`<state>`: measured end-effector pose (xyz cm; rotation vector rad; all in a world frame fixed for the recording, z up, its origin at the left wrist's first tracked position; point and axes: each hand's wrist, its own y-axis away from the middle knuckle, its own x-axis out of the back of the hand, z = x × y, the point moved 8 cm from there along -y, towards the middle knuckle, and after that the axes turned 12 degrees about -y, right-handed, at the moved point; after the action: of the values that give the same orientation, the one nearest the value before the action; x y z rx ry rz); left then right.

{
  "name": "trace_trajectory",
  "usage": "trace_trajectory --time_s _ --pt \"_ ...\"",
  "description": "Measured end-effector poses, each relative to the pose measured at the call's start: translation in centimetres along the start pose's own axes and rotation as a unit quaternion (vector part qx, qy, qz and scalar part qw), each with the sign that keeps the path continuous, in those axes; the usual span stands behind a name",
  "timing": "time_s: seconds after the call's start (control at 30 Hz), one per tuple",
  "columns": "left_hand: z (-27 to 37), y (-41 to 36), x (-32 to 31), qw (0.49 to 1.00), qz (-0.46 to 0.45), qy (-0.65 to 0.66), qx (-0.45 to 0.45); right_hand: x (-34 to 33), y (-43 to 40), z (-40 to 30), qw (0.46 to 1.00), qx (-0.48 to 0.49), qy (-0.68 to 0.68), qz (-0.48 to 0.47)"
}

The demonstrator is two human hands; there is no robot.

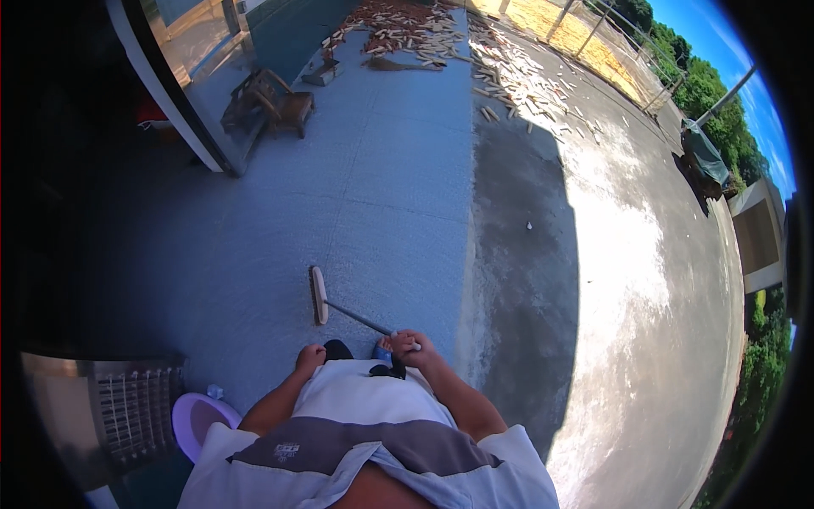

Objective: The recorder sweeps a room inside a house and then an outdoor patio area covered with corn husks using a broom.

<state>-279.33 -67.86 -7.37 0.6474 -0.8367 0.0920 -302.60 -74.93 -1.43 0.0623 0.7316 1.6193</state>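
Observation:
My right hand (412, 347) is closed around the top end of the handle of a long-handled push broom (321, 296), in front of my right hip. The broom's head, light-backed with dark bristles, rests on the grey floor ahead and to the left of that hand. My left hand (310, 358) hangs by my left side, its fingers curled, with no object seen in it; whether the fingers are fully closed is hard to tell. Part of a blue sandal (381, 352) shows just left of my right hand.
Corn cobs (413, 28) lie spread at the far end, beside a straw broom (400, 65) and a dustpan (323, 72). A wooden chair (289, 108) stands by the open doorway. A purple basin (191, 420) is near a window grille at lower left. Sunlit concrete lies right.

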Motion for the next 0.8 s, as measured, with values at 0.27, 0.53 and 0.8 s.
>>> trace_trajectory --time_s 0.27,0.53,0.8 --pt "0.0 -1.6 0.2 0.997 -0.002 -0.045 0.056 -2.0 17.2 -11.1 0.956 0.258 -0.104 -0.093" --pt "0.7 -4.7 0.5 1.0 -0.026 -0.004 -0.004 -3.7 13.6 -14.0 0.916 0.384 0.116 -0.025" --pt "-2.2 -8.4 2.1 0.997 -0.063 -0.035 0.012 -11.0 0.7 -1.8 0.941 0.314 0.128 -0.003"
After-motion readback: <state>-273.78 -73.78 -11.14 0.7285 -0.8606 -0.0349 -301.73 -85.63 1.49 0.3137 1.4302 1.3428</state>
